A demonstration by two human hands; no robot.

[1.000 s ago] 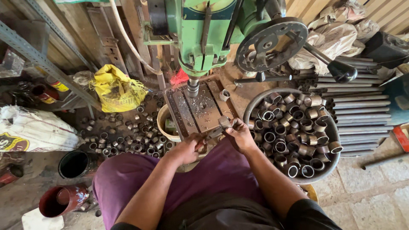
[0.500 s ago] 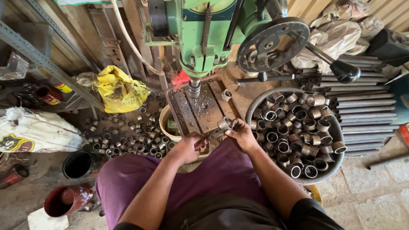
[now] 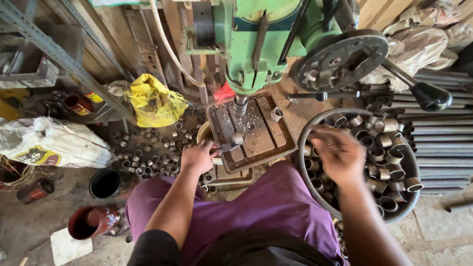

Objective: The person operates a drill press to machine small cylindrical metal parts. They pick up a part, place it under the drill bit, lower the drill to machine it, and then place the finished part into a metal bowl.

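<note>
My left hand (image 3: pixel 197 156) is closed on a thin plier-like tool (image 3: pixel 221 147). The tool's tip pinches a short metal tube ring (image 3: pixel 237 139) on the chip-strewn table (image 3: pixel 263 143) of a green drill press (image 3: pixel 256 44), just below the drill chuck (image 3: pixel 240 106). My right hand (image 3: pixel 340 152) is blurred by motion. It hovers over a round metal basin (image 3: pixel 411 199) heaped with several similar rings (image 3: pixel 389 148); its fingers are loosely apart and nothing shows in it. A second ring (image 3: pixel 276 114) stands at the table's back right.
The press's hand wheel (image 3: pixel 340 59) and knobbed lever (image 3: pixel 431 97) jut out above the basin. Steel rods (image 3: pixel 443 133) are stacked at right. Several loose rings (image 3: pixel 148 152), a yellow bag (image 3: pixel 152 101), a white sack (image 3: pixel 54 143), a black cup (image 3: pixel 105 183) and a red can (image 3: pixel 91 221) lie on the floor at left.
My right hand has left the ring on the press table and swung right, over the basin. My left hand stays by the table with the tool.
</note>
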